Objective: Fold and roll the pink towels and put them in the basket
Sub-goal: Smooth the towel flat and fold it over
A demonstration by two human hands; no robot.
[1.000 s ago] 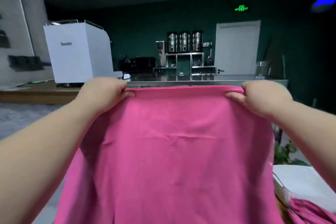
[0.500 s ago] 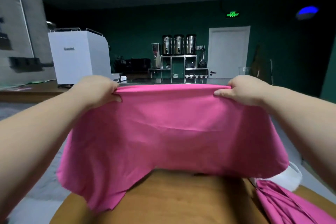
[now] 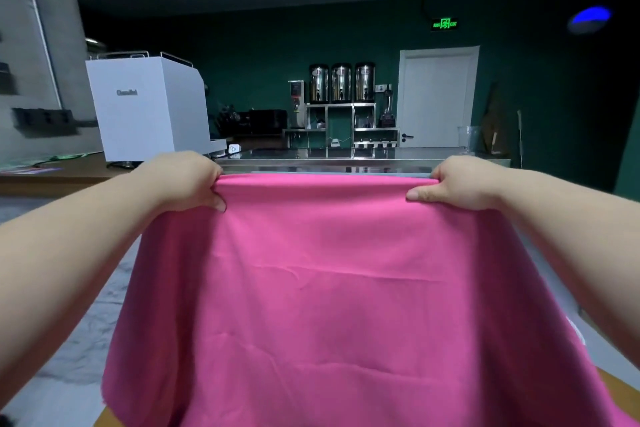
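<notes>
A pink towel (image 3: 332, 305) hangs spread out in front of me and fills the lower middle of the view. My left hand (image 3: 183, 180) grips its top left corner, fingers curled over the edge. At the top right corner my right hand (image 3: 460, 184) grips the edge the same way, thumb on the front. The top edge is stretched level between both hands. The towel hides most of the wooden table below it. No basket is in view.
A sliver of wooden table (image 3: 620, 388) shows at the bottom right. A white machine (image 3: 149, 111) stands on a counter at the left. A steel counter (image 3: 346, 161) runs behind the towel, with metal urns (image 3: 341, 83) and a white door (image 3: 436, 97) farther back.
The towel billowed up half a second ago, baring the table and a second pink towel at right; now it hangs down again and covers them. Both hands kept their grip.
</notes>
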